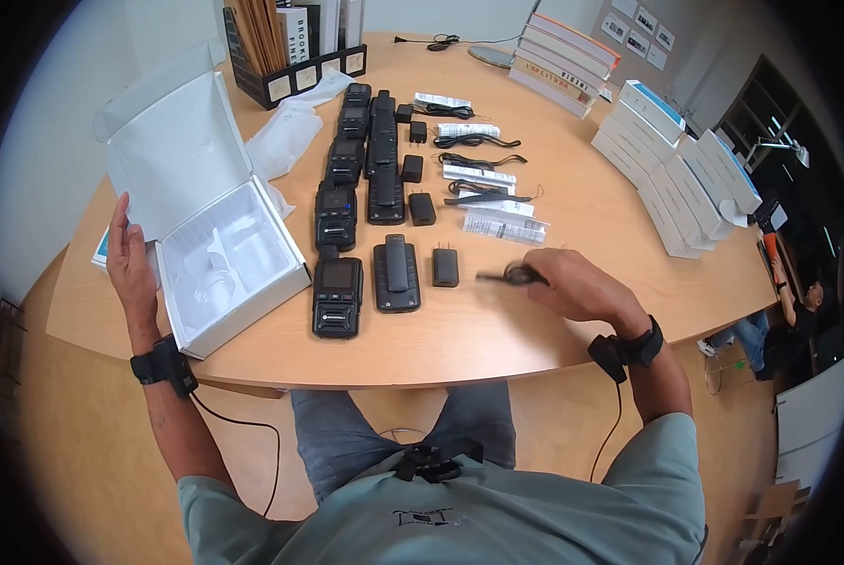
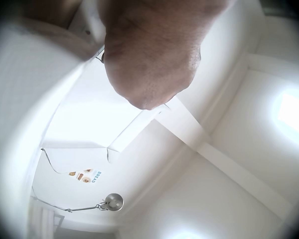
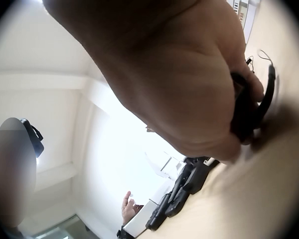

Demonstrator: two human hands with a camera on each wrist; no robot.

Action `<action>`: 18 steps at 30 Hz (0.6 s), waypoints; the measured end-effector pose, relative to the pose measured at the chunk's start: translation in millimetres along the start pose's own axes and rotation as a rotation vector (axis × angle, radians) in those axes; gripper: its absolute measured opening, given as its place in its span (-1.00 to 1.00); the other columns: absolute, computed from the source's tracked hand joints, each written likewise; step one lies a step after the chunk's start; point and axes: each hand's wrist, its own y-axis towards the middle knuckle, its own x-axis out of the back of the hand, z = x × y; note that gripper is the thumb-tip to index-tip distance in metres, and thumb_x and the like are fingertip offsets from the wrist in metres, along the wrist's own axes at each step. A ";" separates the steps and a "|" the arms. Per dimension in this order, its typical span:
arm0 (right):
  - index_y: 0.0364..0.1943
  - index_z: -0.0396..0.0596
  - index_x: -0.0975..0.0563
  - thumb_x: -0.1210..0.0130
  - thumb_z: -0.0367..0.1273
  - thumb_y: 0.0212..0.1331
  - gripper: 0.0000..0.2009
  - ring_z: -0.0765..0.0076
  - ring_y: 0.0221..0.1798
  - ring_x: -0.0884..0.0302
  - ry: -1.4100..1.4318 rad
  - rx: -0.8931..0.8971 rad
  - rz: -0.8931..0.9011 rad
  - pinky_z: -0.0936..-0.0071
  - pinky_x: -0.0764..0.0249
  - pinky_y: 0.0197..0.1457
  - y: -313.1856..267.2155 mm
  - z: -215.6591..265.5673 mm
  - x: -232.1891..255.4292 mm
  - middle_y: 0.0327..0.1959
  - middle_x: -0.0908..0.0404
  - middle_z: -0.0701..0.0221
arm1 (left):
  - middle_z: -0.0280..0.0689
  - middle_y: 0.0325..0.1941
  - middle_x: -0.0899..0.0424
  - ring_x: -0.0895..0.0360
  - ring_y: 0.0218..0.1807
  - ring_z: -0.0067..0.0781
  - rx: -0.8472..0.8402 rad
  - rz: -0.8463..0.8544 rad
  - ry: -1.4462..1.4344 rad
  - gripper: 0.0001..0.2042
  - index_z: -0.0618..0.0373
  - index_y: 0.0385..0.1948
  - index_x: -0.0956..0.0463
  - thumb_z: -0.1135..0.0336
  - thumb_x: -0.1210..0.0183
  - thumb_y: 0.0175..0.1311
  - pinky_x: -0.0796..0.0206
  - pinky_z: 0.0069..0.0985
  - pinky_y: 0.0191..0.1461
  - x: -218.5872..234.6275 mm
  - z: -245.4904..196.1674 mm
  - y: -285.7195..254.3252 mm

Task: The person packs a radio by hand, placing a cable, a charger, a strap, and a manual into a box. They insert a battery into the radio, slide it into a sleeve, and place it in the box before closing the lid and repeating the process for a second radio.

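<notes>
On the left, my left hand (image 1: 132, 268) is upright with straight fingers against the outer side of an open white box (image 1: 243, 306). The box has its lid raised and a clear plastic tray inside. My right hand (image 1: 577, 285) grips a black wrist strap (image 3: 270, 89) low over the table; a thin loop shows at its end in the right wrist view. Left of that hand lie a black charger plug (image 1: 445, 267), a black belt-clip piece (image 1: 397, 273) and a black Motorola device (image 1: 337, 297) with a screen.
Behind run columns of like devices (image 1: 335, 215), clip pieces (image 1: 385, 202), plugs (image 1: 422, 209), black cords (image 1: 478, 162) and folded leaflets (image 1: 505, 226). White boxes (image 1: 672, 202) are stacked at right, near books (image 1: 563, 66). A file holder (image 1: 314, 75) and plastic bags (image 1: 285, 137) lie at back left.
</notes>
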 end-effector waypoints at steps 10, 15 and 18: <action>-0.10 -0.22 -0.46 0.03 -0.38 0.42 -0.83 0.63 -0.49 -0.31 0.533 -0.071 -0.231 0.58 -0.32 -0.39 45.0 13.4 27.1 -0.51 -0.38 0.52 | -0.17 0.39 -0.43 -0.35 0.34 -0.47 -0.070 0.000 -0.026 -0.54 0.27 0.40 -0.29 0.51 0.08 0.47 -0.12 -0.54 0.41 -3.6 -4.6 -0.8; -0.12 -0.18 -0.48 0.06 -0.37 0.42 -0.84 0.63 -0.43 -0.31 0.613 0.120 -0.074 0.59 -0.33 -0.28 108.8 46.5 53.1 -0.48 -0.39 0.54 | -0.13 0.40 -0.42 -0.29 0.44 -0.39 -0.150 -0.006 -0.073 -0.53 0.28 0.39 -0.29 0.53 0.10 0.45 -0.03 -0.49 0.50 -7.9 -5.6 1.2; -0.16 -0.19 -0.52 0.02 -0.39 0.38 -0.85 0.60 -0.30 -0.34 0.442 0.331 -0.046 0.58 -0.35 -0.13 147.6 107.1 64.3 -0.42 -0.45 0.52 | -0.17 0.38 -0.41 -0.35 0.33 -0.47 -0.094 -0.032 -0.103 -0.52 0.27 0.42 -0.25 0.52 0.08 0.46 -0.12 -0.53 0.41 -11.1 -16.7 -2.1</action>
